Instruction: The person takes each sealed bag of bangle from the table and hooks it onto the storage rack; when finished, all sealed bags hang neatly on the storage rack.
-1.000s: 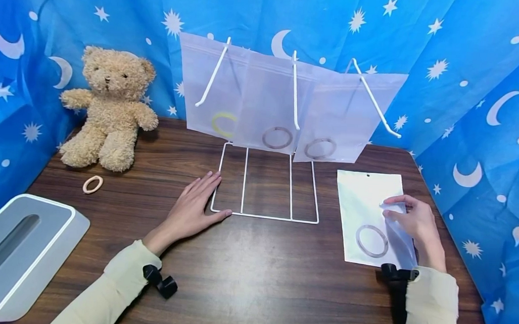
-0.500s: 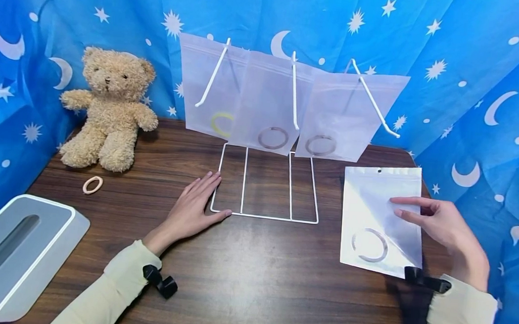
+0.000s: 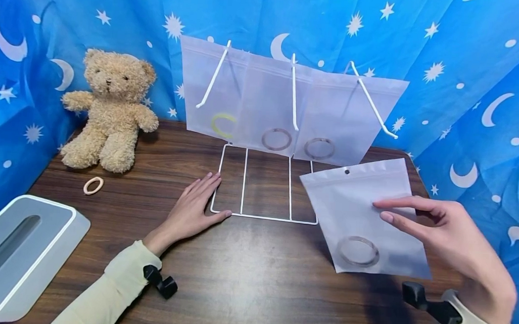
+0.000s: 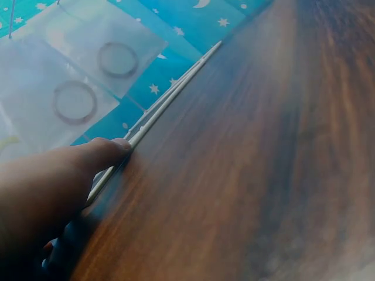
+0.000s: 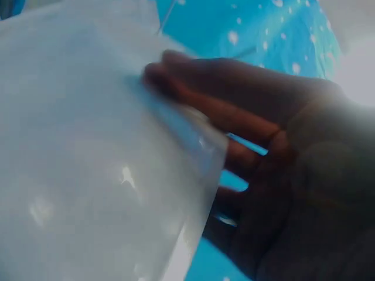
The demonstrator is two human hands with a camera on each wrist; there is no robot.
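Observation:
My right hand (image 3: 455,238) pinches a white zip bag (image 3: 350,202) by its right side, thumb and index finger on its face. The bag is tilted above the table, with a punched hole at its top and a brownish bangle-like ring (image 3: 359,237) inside. In the right wrist view the bag (image 5: 88,152) fills the left side. My left hand (image 3: 189,217) lies with spread fingers at the left front corner of a white wire rack (image 3: 278,218); its thumb touches the front wire. Three similar bags hang from the rack, including a left bag (image 3: 211,80) with a yellow ring.
Three long white prongs, such as the right prong (image 3: 374,102), jut forward from the rack. A teddy bear (image 3: 111,103) sits at the back left, near a small beige ring (image 3: 87,191). A grey-white box with a slot (image 3: 53,253) stands at the front left.
My right hand has raised the bag off the table, and its top has swung left toward the rack. The hand itself has shifted right. My left hand has stayed in place.

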